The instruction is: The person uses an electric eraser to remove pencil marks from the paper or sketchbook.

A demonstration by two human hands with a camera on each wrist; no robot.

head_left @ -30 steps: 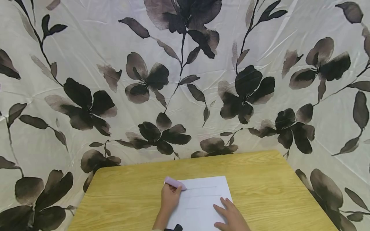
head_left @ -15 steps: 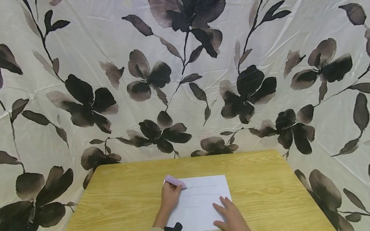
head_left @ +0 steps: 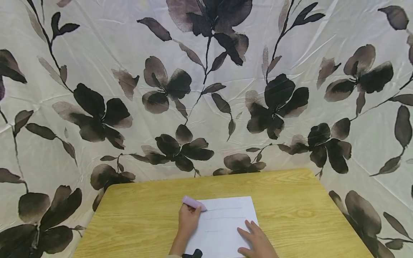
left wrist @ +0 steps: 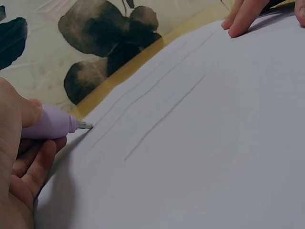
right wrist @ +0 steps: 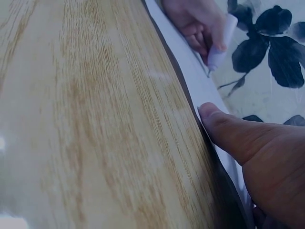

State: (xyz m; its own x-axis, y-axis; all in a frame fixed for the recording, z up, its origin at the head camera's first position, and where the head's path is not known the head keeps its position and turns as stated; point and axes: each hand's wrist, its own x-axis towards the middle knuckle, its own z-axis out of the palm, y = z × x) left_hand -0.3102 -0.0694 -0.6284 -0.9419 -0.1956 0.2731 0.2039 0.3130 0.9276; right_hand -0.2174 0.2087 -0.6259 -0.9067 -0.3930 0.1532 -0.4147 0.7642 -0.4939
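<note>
My left hand (head_left: 188, 220) grips a thick lavender pen-shaped tool (left wrist: 50, 122) with a narrow grey tip. In the left wrist view, that tip meets the white paper (head_left: 222, 245) near its far left edge, at the left end of a faint grey line. Two more thin lines, roughly parallel, run across the sheet. Over the paper's right edge lies my right hand (head_left: 258, 240), fingers spread and resting on the sheet. Its thumb (right wrist: 228, 131) lies along the near part of that edge in the right wrist view.
The paper lies on a yellow wood-grain table (head_left: 138, 215). Behind the table's far edge hangs a white cloth (head_left: 226, 150) with dark flower prints. A black strap piece (head_left: 193, 253) shows at the left wrist, over the paper's near left part.
My left hand and the lavender tool have shifted very slightly left, its tip staying at the left end of the top line. The right hand holds its place on the paper.
</note>
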